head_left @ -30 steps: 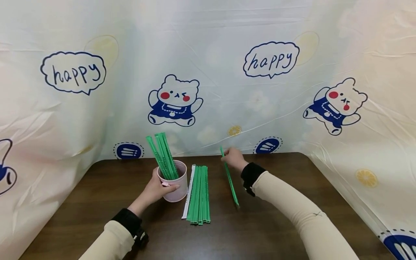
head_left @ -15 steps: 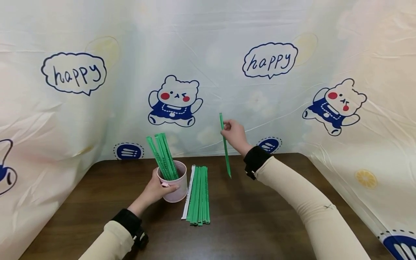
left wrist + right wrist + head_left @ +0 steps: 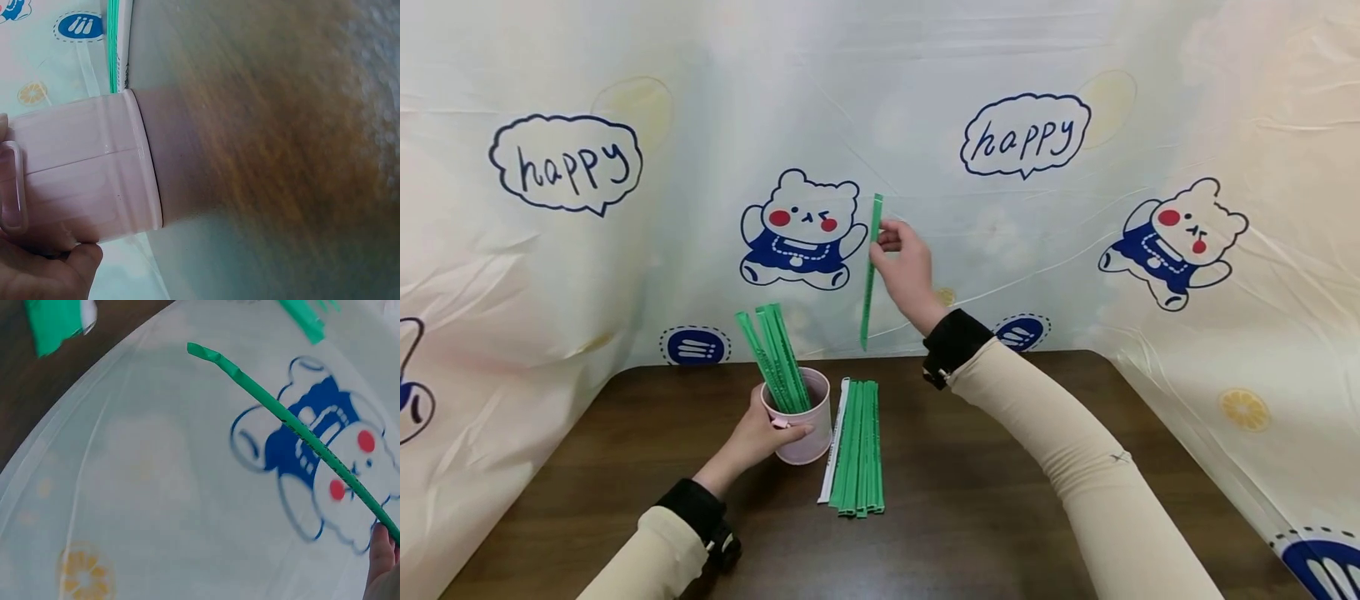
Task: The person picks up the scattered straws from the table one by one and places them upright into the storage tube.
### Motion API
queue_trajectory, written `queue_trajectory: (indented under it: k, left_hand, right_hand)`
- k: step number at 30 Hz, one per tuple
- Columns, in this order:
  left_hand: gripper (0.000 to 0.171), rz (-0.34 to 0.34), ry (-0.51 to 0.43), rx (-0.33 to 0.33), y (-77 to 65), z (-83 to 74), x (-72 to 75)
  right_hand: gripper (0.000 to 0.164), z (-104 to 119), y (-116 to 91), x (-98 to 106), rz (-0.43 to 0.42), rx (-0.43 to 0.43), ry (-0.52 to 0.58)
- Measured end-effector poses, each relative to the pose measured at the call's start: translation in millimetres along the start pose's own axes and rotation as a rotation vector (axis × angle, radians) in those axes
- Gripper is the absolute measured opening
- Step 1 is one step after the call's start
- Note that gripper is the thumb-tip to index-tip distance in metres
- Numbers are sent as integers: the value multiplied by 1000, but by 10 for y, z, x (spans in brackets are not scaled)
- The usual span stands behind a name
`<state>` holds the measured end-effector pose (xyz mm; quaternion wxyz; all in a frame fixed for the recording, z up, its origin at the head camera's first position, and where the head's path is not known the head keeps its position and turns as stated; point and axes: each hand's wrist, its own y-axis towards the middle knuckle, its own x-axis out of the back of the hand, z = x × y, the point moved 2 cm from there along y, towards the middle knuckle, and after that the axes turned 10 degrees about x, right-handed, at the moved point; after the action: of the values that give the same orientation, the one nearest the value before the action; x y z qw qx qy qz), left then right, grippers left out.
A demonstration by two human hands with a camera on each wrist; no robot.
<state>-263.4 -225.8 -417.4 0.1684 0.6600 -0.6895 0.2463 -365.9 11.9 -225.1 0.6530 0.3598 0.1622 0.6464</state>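
My left hand [image 3: 756, 437] grips a pink cup [image 3: 805, 446] standing on the table, its thumb across the front below the rim. Several green wrapped straws [image 3: 778, 358] lean to the left inside the cup. In the left wrist view, fingers [image 3: 84, 265] lie along the cup's side, near a small loop [image 3: 19, 187] on it. High above the table's back edge, my right hand [image 3: 910, 267] pinches one green wrapped straw [image 3: 868, 300], which hangs nearly upright. The right wrist view shows this straw [image 3: 294, 425] running slantwise from the fingers [image 3: 380, 556], its free end slightly bent.
Right of the cup lies a row of green wrapped straws [image 3: 861, 450], with a white one [image 3: 833, 458] along its left side. The brown table [image 3: 985, 517] ends at the back against a printed curtain [image 3: 910, 108] with bears and speech bubbles.
My right hand has lifted the wrapped straw off the table, then carried it up and left towards the cup. The left hand and the cup stay where they were.
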Motion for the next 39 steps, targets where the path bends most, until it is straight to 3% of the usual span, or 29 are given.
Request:
queue_trajectory:
  k: [7,14,20,25,30,39]
  left_hand:
    - [106,-3,-2,3,-10,6,30]
    - [104,0,-10,-3,4,26,-26]
    - [107,-4,4,-14,11,13,-17]
    - [106,-12,2,-18,30,1,21]
    - [104,-13,8,-19,37,2,35]
    - [101,-9,-20,-38,-17,5,7]
  right_hand:
    - [37,83,-212,-441,71,-31,72]
    - [34,-10,-477,-716,189,15,8]
    - [32,139,-363,-704,181,141,-29]
    - [33,276,-223,-696,133,168,17]
    - [32,245,-286,-775,149,113,51]
    - [39,-128,-737,-1001,250,-92,96]
